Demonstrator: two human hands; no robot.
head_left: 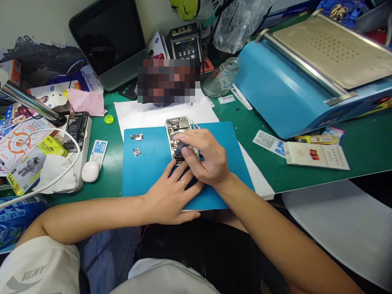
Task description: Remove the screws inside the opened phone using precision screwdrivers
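An opened smartphone (178, 125) with bare inner parts lies on the blue mat (153, 163). My left hand (174, 192), with a ring on one finger, rests on the mat, fingers apart and fingertips at the phone's lower edge. Over the phone, my right hand (210, 157) is curled with thumb and index finger drawn together. A dark bluish thing (180, 148) shows at those fingers, mostly hidden, so its kind is unclear. Thin metal tips (195, 125) stick out behind the right hand. Small metal phone parts (136, 152) and a bracket (136, 136) lie left of the phone.
White paper (125, 112) lies beneath the mat. At the right stand a blue machine with a metal plate (330, 53), a glass jar (222, 77) and a cigarette box (315, 155). Another opened phone (76, 126), a white earbud case (90, 171) and a white cable (78, 153) are at left.
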